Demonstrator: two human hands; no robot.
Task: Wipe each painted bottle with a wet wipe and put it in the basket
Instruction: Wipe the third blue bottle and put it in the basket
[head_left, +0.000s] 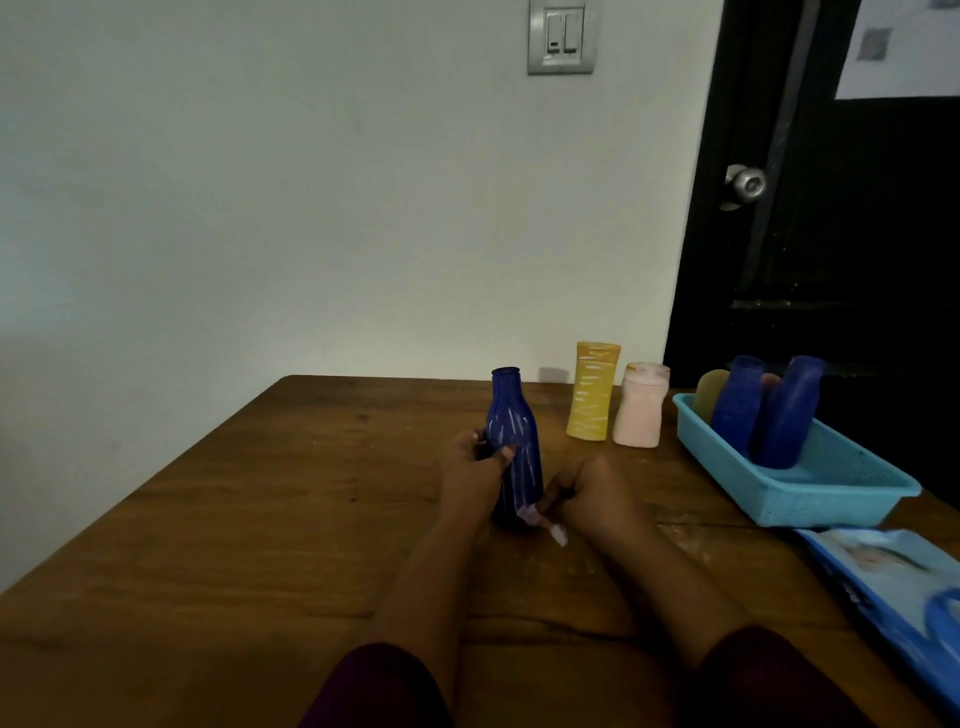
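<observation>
In the middle of the frame, a little below the centre, I hold a blue bottle (511, 441) upright on the wooden table (234, 519). My left hand (475, 467) grips it around the body from the left side, with the thumb lying on its front. The bottle has pale streaks running down its side, and its mouth is open at the top. My right hand (587, 493) is just to the right of the bottle's base, with the fingers curled and pinching a wet wipe (545, 525). The wipe is crumpled and touches the lower part of the bottle, and a small end of it hangs toward the table.

Farther back, right of centre, a yellow bottle (592, 389) and a pink bottle (640, 405) stand side by side near the far edge of the table (the yellow one is taller). At the right of the frame lies the basket (810, 493), light blue, with two blue bottles (735, 405) leaning inside it at its far end. Behind them is a pale rounded thing, probably one more bottle, but it is too dark there to be sure. In the lower right corner a blue pack of wipes (893, 577) lies flat on the table, partly cut by the frame edge.

My sleeves (379, 686) at the bottom edge are dark red. The upper part of the frame shows a light wall (260, 182) with a grey switch plate (561, 36) at the top. On the right is a black door (831, 260) with a round metal knob (746, 183), and a sheet of paper (904, 47) is in the upper right corner.
</observation>
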